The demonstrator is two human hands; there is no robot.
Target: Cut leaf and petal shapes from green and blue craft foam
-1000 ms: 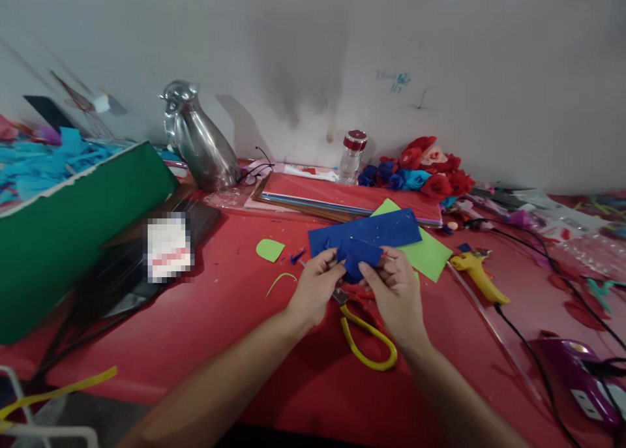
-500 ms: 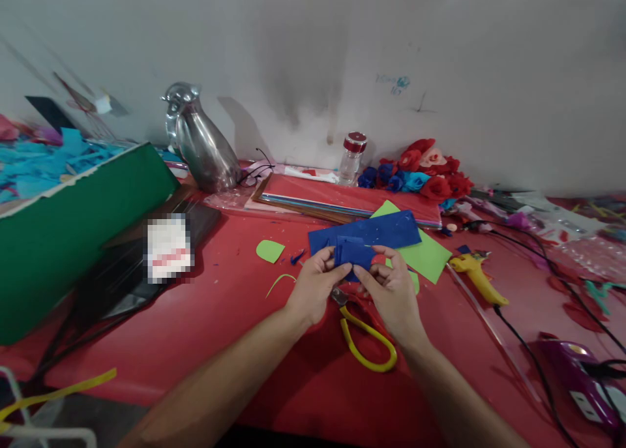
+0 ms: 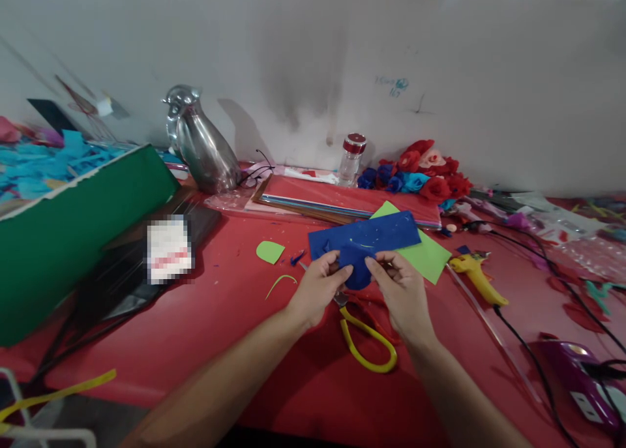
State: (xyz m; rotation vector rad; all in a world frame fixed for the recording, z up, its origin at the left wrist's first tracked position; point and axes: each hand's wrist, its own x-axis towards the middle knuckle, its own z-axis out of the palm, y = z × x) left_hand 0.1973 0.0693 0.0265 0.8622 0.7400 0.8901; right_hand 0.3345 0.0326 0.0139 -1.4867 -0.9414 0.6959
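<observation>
Here, blue piece (image 3: 358,275) between fingers (image 3: 340,277).

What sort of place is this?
Probably a craft workspace for making paper flowers: bunched red and blue paper roses by the wall, yellow-handled scissors near both hands, and a yellow glue gun at right.

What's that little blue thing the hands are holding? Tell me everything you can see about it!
The blue piece is deep blue and looks like soft paper, with a rounded lower edge. The left hand pinches one side and the right hand the other, thumbs toward us, holding it above the red table. Its top is hard to make out against the bigger blue strip behind it, and I can't tell how many layers it has.
</observation>
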